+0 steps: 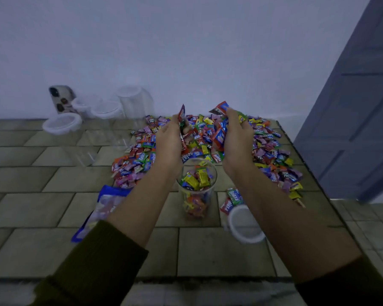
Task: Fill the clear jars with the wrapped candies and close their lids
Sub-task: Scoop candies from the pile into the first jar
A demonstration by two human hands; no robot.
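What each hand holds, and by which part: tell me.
The left hand and right hand each grip a bunch of candies, fingers curled round the wrappers.

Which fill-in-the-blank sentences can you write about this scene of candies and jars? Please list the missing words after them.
1. The left hand and the right hand each hold wrapped ____ above the pile.
2. The open jar between the forearms is partly ____ with candies.
3. The loose white lid lies on the table to the ____ of that jar.
4. The lidded jars near the wall hold nothing; they are ____.

Missing words: candies, filled, right, empty.
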